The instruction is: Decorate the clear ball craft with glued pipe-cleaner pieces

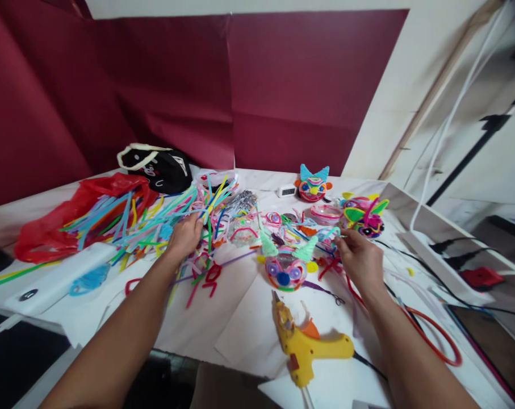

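Note:
My left hand (pixel 186 236) is in the heap of coloured pipe cleaners (pixel 155 218), its fingers curled among the stems; exactly what they grip is hidden. On the other side, my right hand (pixel 361 255) pinches what looks like a pale teal pipe cleaner (pixel 330 233). Between the hands sits a face-shaped pipe-cleaner craft (pixel 285 267) with mint ears, purple eyes and a blue nose. In front of it lies a yellow hot glue gun (pixel 310 345), its nozzle toward the craft. A purple strip (pixel 323 289) lies just right of the craft.
A red plastic bag (pixel 40 227), a white oblong device (pixel 65 278) and a black pouch (pixel 167 170) occupy the left. Finished crafts (pixel 312 184) and a small digital clock (pixel 287 191) stand behind. A power strip (pixel 444 267), cables and a tablet (pixel 487 341) line the right edge.

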`<control>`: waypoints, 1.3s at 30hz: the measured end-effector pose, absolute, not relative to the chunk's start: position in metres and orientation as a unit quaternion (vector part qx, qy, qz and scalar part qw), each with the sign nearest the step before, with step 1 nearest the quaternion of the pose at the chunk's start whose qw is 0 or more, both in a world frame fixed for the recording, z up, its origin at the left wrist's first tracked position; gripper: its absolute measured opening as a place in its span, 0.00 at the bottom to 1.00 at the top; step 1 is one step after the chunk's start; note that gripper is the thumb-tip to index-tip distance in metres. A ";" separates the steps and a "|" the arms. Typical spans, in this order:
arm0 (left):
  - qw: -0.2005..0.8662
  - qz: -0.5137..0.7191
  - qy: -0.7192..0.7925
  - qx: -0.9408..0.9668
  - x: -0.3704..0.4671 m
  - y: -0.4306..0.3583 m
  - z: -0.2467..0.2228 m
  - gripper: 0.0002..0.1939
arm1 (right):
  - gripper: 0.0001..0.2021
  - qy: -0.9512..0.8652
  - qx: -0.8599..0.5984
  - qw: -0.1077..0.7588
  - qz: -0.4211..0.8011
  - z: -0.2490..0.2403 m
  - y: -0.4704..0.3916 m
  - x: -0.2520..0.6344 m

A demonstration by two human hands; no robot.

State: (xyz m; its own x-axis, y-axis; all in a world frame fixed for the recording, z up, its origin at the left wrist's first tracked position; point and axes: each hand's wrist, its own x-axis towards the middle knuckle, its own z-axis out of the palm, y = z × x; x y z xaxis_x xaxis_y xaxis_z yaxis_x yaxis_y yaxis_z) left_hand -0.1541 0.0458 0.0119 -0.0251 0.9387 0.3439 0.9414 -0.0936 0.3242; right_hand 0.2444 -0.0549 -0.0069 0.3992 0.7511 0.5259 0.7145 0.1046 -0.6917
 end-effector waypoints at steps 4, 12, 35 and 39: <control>0.032 -0.243 -0.669 -0.701 -0.152 0.044 0.012 0.21 | 0.20 -0.551 -0.675 0.490 0.022 -0.005 -0.056 0.244; 0.066 -0.240 -0.672 -0.698 -0.153 0.042 0.012 0.22 | 0.21 -0.557 -0.693 0.458 0.020 -0.002 -0.057 0.244; 0.073 -0.202 -0.662 -0.718 -0.155 0.037 0.004 0.16 | 0.09 -0.651 -0.571 0.498 0.052 0.075 -0.064 0.201; 0.078 -0.181 -0.656 -0.728 -0.155 0.033 0.005 0.14 | 0.12 -0.699 -0.538 0.461 0.100 0.102 -0.049 0.163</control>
State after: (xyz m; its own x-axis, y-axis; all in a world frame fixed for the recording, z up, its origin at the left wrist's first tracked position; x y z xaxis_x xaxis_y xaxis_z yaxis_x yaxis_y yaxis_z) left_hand -0.1548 0.0329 0.0045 0.0725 0.9277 0.3662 0.9841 -0.1263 0.1251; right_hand 0.1630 -0.0494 0.1018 0.0029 0.8439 0.5365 0.6600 0.4014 -0.6350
